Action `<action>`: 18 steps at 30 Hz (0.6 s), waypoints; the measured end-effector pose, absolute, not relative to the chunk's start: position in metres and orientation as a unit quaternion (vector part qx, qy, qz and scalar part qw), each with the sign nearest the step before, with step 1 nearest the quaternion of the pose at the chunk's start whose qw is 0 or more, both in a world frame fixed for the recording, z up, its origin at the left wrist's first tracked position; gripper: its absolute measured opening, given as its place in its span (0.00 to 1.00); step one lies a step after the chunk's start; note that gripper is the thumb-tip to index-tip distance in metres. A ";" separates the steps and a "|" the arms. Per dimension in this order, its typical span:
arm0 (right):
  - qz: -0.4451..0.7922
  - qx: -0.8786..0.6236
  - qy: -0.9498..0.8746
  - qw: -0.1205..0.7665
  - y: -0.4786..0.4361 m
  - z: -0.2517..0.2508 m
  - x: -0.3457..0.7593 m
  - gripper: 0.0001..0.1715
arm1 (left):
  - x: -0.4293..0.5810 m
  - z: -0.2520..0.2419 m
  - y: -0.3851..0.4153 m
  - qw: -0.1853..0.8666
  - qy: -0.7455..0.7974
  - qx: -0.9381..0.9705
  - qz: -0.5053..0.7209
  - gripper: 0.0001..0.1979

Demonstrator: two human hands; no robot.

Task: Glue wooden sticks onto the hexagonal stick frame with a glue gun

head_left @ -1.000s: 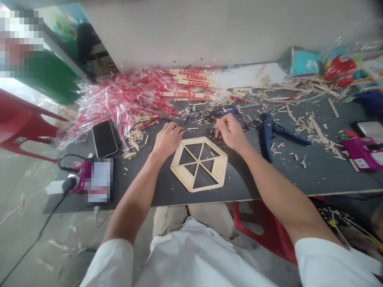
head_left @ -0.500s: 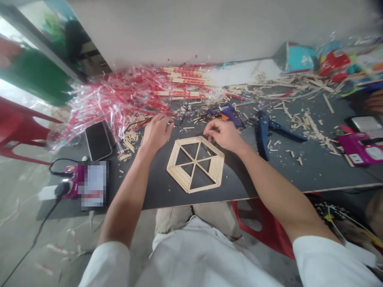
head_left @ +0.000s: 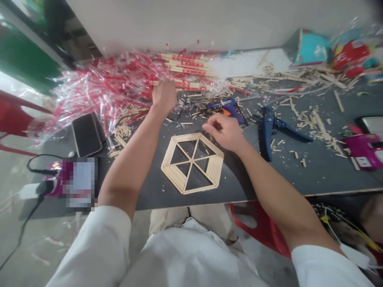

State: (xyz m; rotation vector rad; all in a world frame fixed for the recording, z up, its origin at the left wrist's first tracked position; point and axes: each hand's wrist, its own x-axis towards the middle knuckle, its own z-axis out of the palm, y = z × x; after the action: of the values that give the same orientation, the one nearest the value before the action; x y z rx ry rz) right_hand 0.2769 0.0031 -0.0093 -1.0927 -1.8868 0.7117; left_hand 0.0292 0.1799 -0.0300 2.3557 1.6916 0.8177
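Observation:
My left hand (head_left: 164,95) reaches to the near edge of a heap of paired wooden chopsticks (head_left: 188,71) in red-printed wrappers. Its fingertips are hidden behind the back of the hand, so its grip does not show. My right hand (head_left: 225,130) hovers just past the upper right side of a wooden hexagon frame (head_left: 215,169), thumb and fingers curled together; anything held there is too small to make out. The frame lies flat on the dark table, built of stacked sticks with spokes meeting in the middle. Beyond my right hand lies a blue glue gun (head_left: 230,107).
Blue-handled cutters (head_left: 265,133) rest to the right among scattered stick offcuts (head_left: 321,127). Clear-and-red plastic wrappers (head_left: 101,83) pile up at the back left. A phone (head_left: 86,134) and purple power strips (head_left: 363,149) sit toward the sides. A teal tub (head_left: 312,48) stands at the back right.
My left hand has moved forward from beside the hexagon frame to the wrapped chopsticks. My right hand stays near the frame, its fingers still curled. The view has shifted slightly.

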 end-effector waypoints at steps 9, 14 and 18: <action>0.191 -0.436 -0.760 0.443 0.006 -0.011 0.281 0.23 | 0.017 -0.045 0.184 0.054 0.549 0.782 0.292 0.13; 0.171 -0.446 -0.762 0.436 0.007 -0.012 0.282 0.19 | 0.019 -0.022 0.178 0.052 0.614 0.756 0.220 0.16; 0.166 -0.467 -0.748 0.440 0.008 -0.014 0.283 0.19 | 0.013 0.020 0.157 0.066 0.625 0.724 0.284 0.13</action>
State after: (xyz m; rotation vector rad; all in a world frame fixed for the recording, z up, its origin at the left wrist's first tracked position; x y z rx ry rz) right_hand 0.2828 0.0079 -0.0138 -1.1605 -1.8582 0.4135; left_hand 0.0126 0.1565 0.0202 2.1849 1.8860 0.8554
